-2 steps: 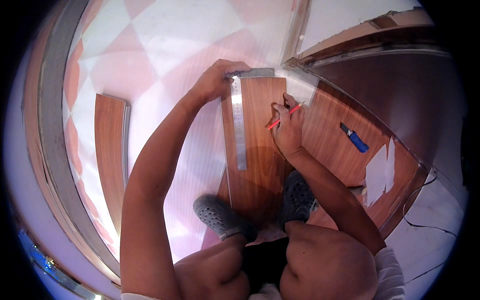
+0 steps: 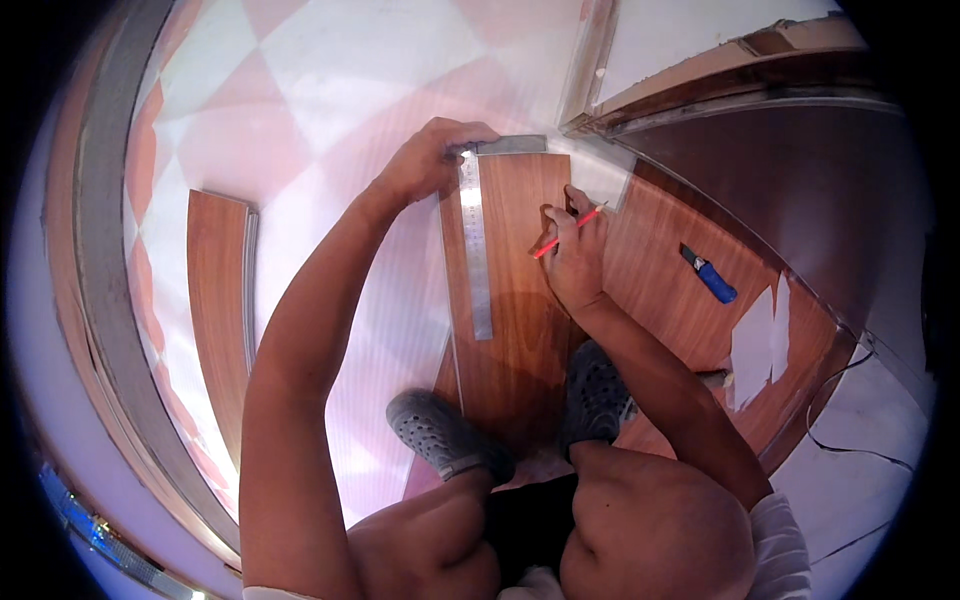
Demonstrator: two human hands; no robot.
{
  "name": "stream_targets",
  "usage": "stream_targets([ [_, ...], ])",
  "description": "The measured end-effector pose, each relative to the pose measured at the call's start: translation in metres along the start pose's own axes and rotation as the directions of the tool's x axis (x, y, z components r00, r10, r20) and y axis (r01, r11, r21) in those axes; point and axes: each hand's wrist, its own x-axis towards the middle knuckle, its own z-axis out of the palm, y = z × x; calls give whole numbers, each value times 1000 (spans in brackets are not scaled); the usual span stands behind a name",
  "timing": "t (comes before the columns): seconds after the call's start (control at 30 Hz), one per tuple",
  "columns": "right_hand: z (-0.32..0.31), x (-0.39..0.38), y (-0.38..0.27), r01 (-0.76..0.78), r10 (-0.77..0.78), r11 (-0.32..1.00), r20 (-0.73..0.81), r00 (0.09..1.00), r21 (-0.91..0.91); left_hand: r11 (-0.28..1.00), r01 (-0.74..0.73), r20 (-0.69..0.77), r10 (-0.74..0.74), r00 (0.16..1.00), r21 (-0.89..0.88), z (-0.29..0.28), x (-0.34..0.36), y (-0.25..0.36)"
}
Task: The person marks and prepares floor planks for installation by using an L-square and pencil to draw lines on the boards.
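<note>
A brown wood-grain plank (image 2: 528, 240) lies lengthwise between my feet. On it rests a try square, its metal blade (image 2: 476, 250) running along the plank near the left edge and its grey stock (image 2: 515, 145) against the far end. My left hand (image 2: 440, 155) is closed round the corner of the square where blade and stock meet. A red pencil (image 2: 568, 231) lies across the fingers of my right hand (image 2: 578, 255), its dark tip pointing up and to the right. That hand rests at the plank's right edge, with the pencil tip off the plank.
To the right, a blue utility knife (image 2: 712, 278) and torn white paper (image 2: 757, 345) lie on wood-grain flooring (image 2: 665, 250). A tool partly hidden by my right forearm lies nearby. Stacked planks (image 2: 218, 290) stand at left. A door frame (image 2: 590, 75) rises at the far right.
</note>
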Motion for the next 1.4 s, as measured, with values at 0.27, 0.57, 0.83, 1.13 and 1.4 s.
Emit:
stream_targets([
  [0.27, 4, -1, 3, 13, -12, 1000, -12, 1000, 9, 953, -233, -28, 243, 970, 194, -1, 0, -9],
  [0.57, 6, -3, 4, 14, -14, 1000, -3, 1000, -9, 971, -172, -42, 181, 983, 167, 0, -2, -6],
  [0.83, 8, -3, 7, 5, -5, 1000, -6, 1000, -11, 962, -169, 19, 169, 985, 216, 1, 3, -3],
  [1.13, 6, -2, 4, 7, -7, 1000, -7, 1000, -24, 971, -155, 49, 149, 988, 181, 2, 5, -15],
  [1.4, 5, -2, 2, -4, 4, 1000, 3, 1000, -31, 971, -167, 159, 140, 977, 174, -5, -1, 5],
])
